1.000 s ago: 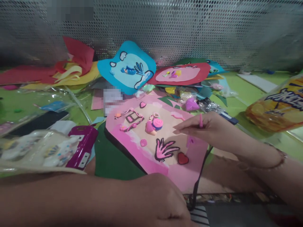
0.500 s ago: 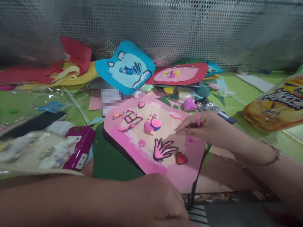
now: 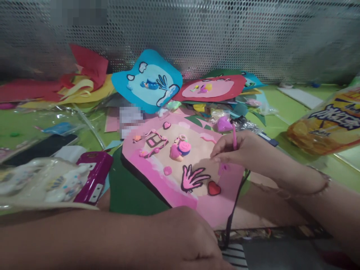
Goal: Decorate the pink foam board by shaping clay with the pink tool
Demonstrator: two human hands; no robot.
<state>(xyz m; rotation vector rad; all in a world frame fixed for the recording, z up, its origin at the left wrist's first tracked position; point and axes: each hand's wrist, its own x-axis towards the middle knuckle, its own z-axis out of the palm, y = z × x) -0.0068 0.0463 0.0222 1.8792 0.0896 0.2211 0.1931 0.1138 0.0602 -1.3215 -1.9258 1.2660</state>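
Observation:
My right hand (image 3: pixel 239 153) is closed in a pinch over the right part of a pink decorated card (image 3: pixel 219 213). A slim pink pen-like stick (image 3: pixel 234 138) stands up between its fingers; its lower end is hidden. My left hand (image 3: pixel 194 238) is curled at the card's near edge, its fingertips out of sight. On the card are a pink clay figure with a round swirl (image 3: pixel 184 147), a pink hand-shaped piece (image 3: pixel 192 177) outlined in black, a red heart (image 3: pixel 214 188) and small pink clay bits.
Behind lie a blue card (image 3: pixel 149 101) and a red card (image 3: pixel 239 90), against a perforated metal panel (image 3: pixel 197 30). A phone (image 3: pixel 42 148), a purple case (image 3: pixel 92 172) and a cream pouch (image 3: pixel 36 183) are at left. A yellow snack bag (image 3: pixel 329 127) lies at right.
My right hand's fingertips have shifted slightly right over the card, still with the pink stick. My left hand stays by the near edge. The whole view has moved very little.

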